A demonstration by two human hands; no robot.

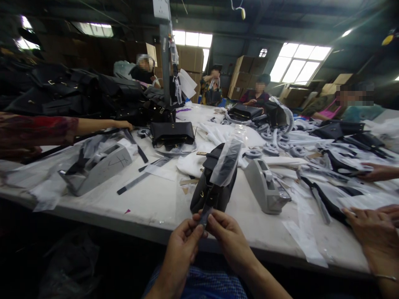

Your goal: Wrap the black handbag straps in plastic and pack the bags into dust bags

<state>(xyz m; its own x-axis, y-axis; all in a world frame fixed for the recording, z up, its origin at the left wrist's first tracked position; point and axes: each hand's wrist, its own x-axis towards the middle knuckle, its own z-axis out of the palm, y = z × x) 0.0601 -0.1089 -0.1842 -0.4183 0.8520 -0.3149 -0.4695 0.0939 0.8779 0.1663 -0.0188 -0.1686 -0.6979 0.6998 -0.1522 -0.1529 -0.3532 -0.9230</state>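
Observation:
Close to the table's front edge, my left hand (184, 241) and my right hand (229, 234) pinch one dark strap (205, 216) between thumbs and fingers, almost touching each other. A clear plastic film seems to cover the strap's end. The strap runs up to a black handbag (197, 197) with gold fittings, which lies on the table just beyond my fingers. Across the bag's top rests a translucent plastic sleeve (225, 164) with something dark inside it.
Grey tape dispensers stand at left (101, 172) and right (264, 187). Behind is another black bag (172, 133). Loose straps (134, 185) lie on the white table (149, 207). A co-worker's arm (102, 124) reaches in at left; a co-worker's hand (370, 228) works at right.

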